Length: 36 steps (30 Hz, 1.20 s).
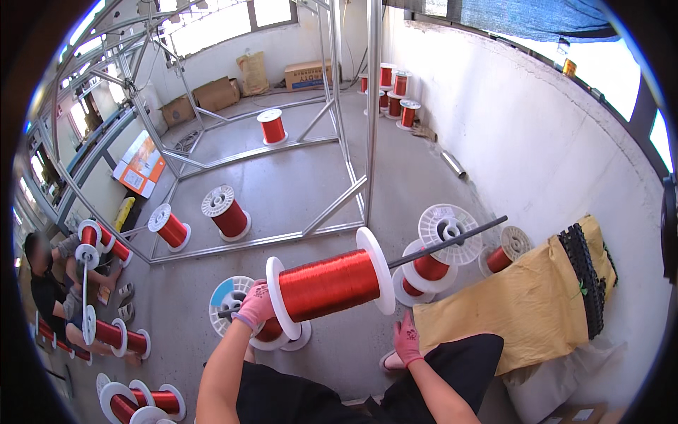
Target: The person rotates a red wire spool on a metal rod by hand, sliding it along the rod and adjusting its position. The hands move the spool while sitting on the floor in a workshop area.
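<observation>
A large spool of red wire (328, 286) with white flanges sits in front of me on a dark rod (452, 244), which slants up to the right. My left hand (257, 305), in a pink glove, is closed over the rod beside the spool's left flange; its fingertips are partly hidden. Under the rod's left end stands a white-flanged spool (226, 291), and another upright spool (448, 220) is under the right part. My right hand (407, 340), also pink-gloved, is low near my knee beside a yellow sack (466, 321). Its fingers look pinched; anything thin between them is too small to make out.
An aluminium frame (282, 240) stands ahead, with several red spools (227, 212) on the floor inside it. More spools (395, 106) line the right wall. At the left, another person (53, 283) sits among spools (116, 336). Cardboard boxes (308, 75) lie at the back wall.
</observation>
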Available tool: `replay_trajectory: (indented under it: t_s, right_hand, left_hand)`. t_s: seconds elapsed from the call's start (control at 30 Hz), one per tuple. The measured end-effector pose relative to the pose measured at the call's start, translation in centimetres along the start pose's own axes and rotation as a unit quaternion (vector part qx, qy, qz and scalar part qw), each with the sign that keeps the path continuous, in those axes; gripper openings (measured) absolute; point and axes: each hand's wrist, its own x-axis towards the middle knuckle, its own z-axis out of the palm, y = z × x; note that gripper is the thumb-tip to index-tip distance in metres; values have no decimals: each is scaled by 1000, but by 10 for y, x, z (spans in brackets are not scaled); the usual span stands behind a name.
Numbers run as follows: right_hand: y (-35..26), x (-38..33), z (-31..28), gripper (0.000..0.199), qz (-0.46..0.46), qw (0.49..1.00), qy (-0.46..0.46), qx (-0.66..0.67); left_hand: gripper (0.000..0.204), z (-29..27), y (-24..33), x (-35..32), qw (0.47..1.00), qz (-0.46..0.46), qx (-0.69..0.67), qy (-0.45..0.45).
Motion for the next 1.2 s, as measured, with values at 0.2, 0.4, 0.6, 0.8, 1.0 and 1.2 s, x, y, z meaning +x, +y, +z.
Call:
replay_trajectory:
  t_s: [0.2,0.4,0.6,0.8,1.0,1.2]
  right_hand:
    - [9,-28,2,50,29,999,11,-33]
    - [5,-25,10,49,0,1000,10,-25]
    - [-15,4,-37,41,50,974,167,143]
    - [-221,78,-148,38,-88,941,140,296]
    - [-269,158,-125,46,-100,983,-73,-139]
    - [-258,100,-119,36,-138,990,-5,35]
  left_hand:
    - [27,17,-4,-6,998,-23,-51,-1]
    - [28,21,-7,-8,1000,-22,-7,-1]
    - [28,8,6,-2,997,-20,-69,25]
    - [26,3,2,-9,998,-33,-37,-49]
    - [28,16,-1,0,999,-13,-33,-25]
    - [29,14,-2,-13,995,-28,-94,8]
